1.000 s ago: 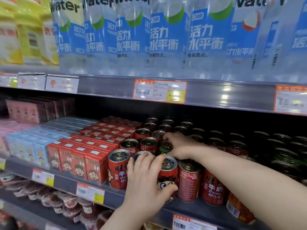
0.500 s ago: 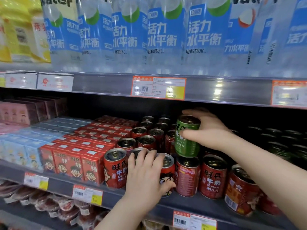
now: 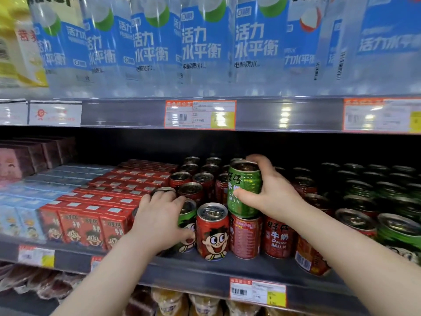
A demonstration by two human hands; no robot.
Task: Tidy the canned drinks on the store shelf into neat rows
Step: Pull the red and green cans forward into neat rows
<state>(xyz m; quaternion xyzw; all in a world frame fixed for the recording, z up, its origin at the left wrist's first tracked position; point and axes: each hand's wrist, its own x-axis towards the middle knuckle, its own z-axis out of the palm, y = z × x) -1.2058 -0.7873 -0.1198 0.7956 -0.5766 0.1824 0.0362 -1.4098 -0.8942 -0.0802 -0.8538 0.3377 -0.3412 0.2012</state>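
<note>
The right hand (image 3: 273, 192) is clamped round a green can (image 3: 245, 190), with the thumb on the label and the fingers curled over the far side. It holds the can upright, its base level with the tops of the red cans (image 3: 245, 236) at the front edge of the shelf (image 3: 205, 273). Whether the base touches the can beneath cannot be told. The can looks like a stray among the red block, probably bound for the green cans (image 3: 398, 226) grouped toward the shelf's right end.

The left hand (image 3: 159, 222) grips a second green can (image 3: 188, 224) that stands on the shelf near the front edge. Its fingers drape over the top and its thumb lies across the cartoon face. This can sits just beside a red can with a face (image 3: 213, 231), so these 2 green ones seem misplaced, and the left hand's is likely next.

The shelf is dark grey metal, dim toward the back, with a price label (image 3: 257, 293) on its front lip. Red cartons (image 3: 91, 222) fill the space to the left of the cans. On the shelf above, water bottles (image 3: 205, 42) stand in 1 row, with another label (image 3: 200, 114) on that lip.
</note>
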